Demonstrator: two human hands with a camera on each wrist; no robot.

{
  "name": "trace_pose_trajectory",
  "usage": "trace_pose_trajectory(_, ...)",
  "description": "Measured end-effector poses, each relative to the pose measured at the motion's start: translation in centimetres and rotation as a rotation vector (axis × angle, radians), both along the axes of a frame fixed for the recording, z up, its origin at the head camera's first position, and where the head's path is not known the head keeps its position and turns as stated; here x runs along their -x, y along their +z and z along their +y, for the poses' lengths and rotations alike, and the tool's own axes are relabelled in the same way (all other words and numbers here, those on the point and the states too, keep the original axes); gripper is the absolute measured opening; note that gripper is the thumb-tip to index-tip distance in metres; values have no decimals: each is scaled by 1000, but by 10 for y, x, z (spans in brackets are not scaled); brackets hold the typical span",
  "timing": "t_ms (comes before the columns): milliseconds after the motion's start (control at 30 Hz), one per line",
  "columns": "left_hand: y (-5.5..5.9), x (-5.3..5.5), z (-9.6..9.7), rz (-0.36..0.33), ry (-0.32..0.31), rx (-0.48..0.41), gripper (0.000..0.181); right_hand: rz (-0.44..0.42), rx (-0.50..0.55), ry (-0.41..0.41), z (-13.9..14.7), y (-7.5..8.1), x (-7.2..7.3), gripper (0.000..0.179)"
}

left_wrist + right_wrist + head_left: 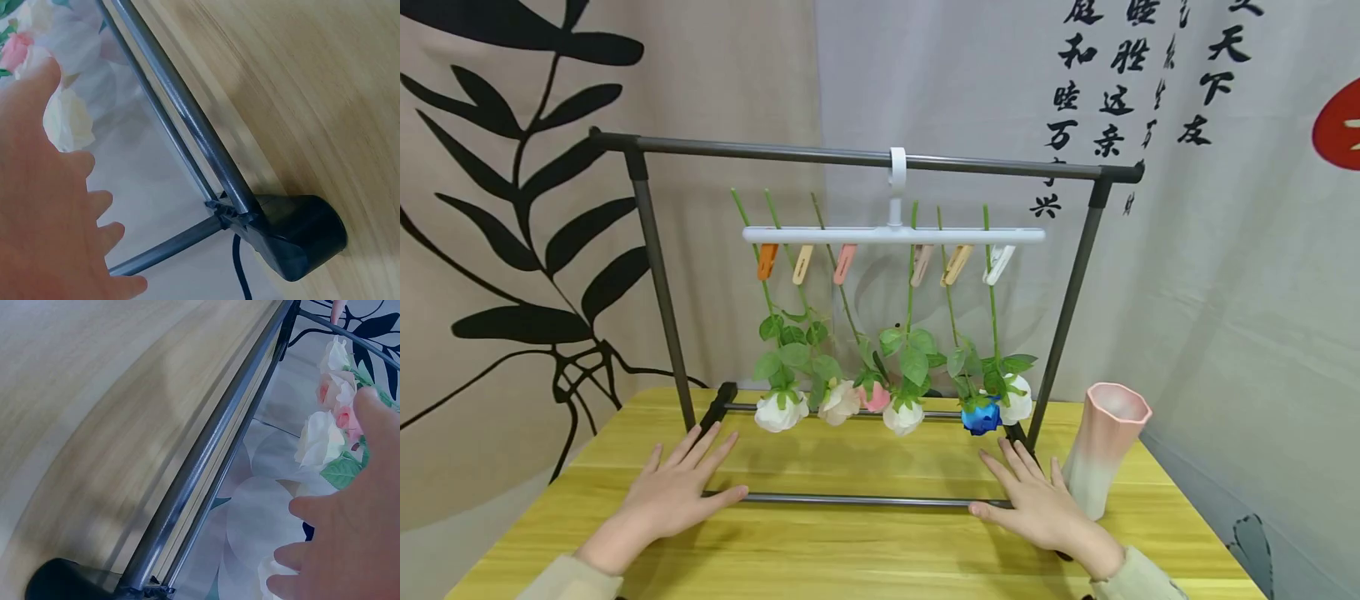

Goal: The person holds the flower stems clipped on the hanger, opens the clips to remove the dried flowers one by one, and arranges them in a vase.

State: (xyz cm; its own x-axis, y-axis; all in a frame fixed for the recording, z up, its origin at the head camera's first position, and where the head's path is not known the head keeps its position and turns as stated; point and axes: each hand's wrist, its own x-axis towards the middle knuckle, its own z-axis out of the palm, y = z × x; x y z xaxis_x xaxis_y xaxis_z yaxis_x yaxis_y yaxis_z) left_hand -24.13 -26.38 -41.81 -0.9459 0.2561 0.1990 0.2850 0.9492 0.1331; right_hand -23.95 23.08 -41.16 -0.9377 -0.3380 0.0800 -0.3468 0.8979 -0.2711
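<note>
Both hands are spread with straight fingers and hold nothing: my left hand (673, 492) by the left foot of a dark metal rack (775, 152), my right hand (1045, 507) by its right foot. Whether they touch the rack is unclear. From the top bar hangs a white hanger (827, 236) with several clothespins, such as an orange one (767, 261) and a white one (999, 264). Several artificial roses hang there with blooms down, among them a white rose (781, 411), a pink rose (874, 397) and a blue rose (981, 417). In the left wrist view, the left hand (44, 187) appears beside the rack's lower bars.
A pink-and-white vase (1105, 450) stands upright on the wooden table (850, 558), just right of the right hand. The rack's lower front bar (865, 500) runs between the hands. Behind hangs a curtain (1210, 275) with black leaf and character prints.
</note>
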Motion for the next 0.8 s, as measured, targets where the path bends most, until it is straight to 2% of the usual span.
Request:
trace_pose_trajectory(133, 1, -1, 0, -6, 8, 1, 87, 34, 1, 0, 0, -2, 0, 78)
trace_pose_trajectory(333, 0, 1, -1, 25, 4, 13, 86, 199, -17, -20, -2, -5, 1, 78)
trace_pose_trajectory(433, 1, 1, 0, 49, 0, 20, 84, 247, -26, -28, -1, -4, 0, 77)
trace_pose_trajectory(800, 2, 3, 1, 125, 4, 48, 80, 252, -38, -35, 0, -4, -4, 76)
